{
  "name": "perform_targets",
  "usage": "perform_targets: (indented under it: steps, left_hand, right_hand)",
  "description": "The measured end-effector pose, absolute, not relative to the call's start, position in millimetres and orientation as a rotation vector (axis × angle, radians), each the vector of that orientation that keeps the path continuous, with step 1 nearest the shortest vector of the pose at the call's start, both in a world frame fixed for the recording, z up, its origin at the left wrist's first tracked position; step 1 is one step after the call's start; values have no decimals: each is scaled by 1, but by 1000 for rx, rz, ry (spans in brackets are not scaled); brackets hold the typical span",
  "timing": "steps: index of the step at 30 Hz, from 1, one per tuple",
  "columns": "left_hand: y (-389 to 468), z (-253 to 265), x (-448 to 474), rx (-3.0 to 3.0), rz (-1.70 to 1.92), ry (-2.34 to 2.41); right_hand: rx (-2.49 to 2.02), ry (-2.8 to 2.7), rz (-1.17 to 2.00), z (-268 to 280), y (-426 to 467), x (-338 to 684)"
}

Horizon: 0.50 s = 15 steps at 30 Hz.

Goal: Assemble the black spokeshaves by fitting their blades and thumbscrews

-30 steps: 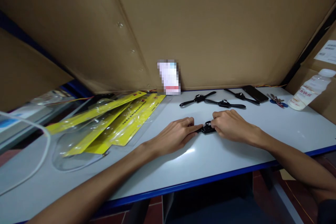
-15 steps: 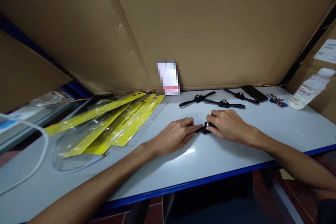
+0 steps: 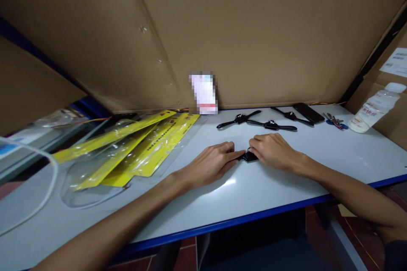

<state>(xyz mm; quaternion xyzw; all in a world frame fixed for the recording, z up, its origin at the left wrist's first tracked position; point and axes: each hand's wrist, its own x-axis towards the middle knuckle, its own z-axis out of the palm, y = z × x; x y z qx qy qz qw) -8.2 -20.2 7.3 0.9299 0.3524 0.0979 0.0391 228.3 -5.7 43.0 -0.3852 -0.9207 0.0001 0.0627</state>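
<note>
One black spokeshave (image 3: 251, 156) lies on the table (image 3: 197, 207), near the middle of the front part, and both hands are clamped on it. The left hand (image 3: 216, 160) is closed over its left handle, with the index finger stretched toward the central body; this hand has stayed in its place. The right hand (image 3: 272, 151), however, has shifted a little to the left compared with one second ago, and its bunched fingers now cover the top of the body, where a white knob was visible half a second ago. In my judgement, this means that the left hand serves to steady the tool while the right one works on its small fittings; which part it pinches, I cannot tell. The tool seems to be of painted metal, smooth and glossy, with a compact body. Behind it, well apart from the hands, lie three similar spokeshaves (image 3: 272, 125), with slim handles like flat wings and pale metal pieces at the centre. To the left, yellow card packages (image 3: 165, 139) are fanned out, stiff and flat, with clear, wrinkled plastic which catches the light. The tabletop is pale and shiny, edged in blue, and the cardboard wall (image 3: 254, 34) behind is matt and brown.
</note>
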Motion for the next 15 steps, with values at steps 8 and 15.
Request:
perform_targets:
  steps: [8, 15]
  left_hand:
    - [-20, 8, -8, 2843, 330, 1075]
    - [-19, 8, -8, 2835, 322, 1077]
  right_hand:
    - [-1087, -2852, -16, 37, 2, 226]
    - [-1090, -2685, 209, 26, 8, 224]
